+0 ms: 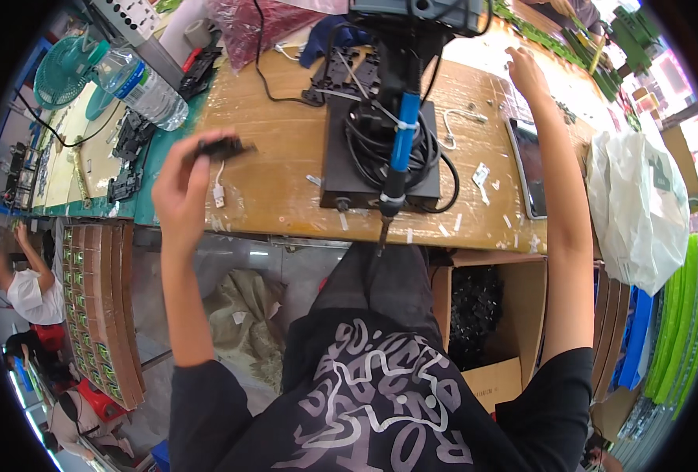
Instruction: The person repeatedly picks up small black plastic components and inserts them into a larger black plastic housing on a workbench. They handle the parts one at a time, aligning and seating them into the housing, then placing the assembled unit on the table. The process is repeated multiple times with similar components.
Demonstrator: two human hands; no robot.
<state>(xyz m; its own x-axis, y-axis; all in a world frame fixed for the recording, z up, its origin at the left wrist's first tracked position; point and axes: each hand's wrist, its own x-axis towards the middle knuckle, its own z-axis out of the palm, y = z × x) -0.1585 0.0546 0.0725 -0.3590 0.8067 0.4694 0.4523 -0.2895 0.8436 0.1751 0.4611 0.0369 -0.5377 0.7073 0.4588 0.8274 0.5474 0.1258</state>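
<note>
My left hand is raised over the left part of the wooden work table, closed around a small black plastic part that looks slightly blurred. Beneath that part lies a short white USB cable. Stretched far forward on the right, my right hand has its fingers curled together above the pale surface; anything inside them is hidden. Small metal pieces lie close to that hand. Between my arms stands a black machine with coiled cables and an upright blue-and-black tool, its metal tip pointing down.
A phone lies beside my right forearm. Left of the table stand a water bottle and a green fan. A white plastic bag hangs at the right. Below, a cardboard box holds black parts. Other people work nearby.
</note>
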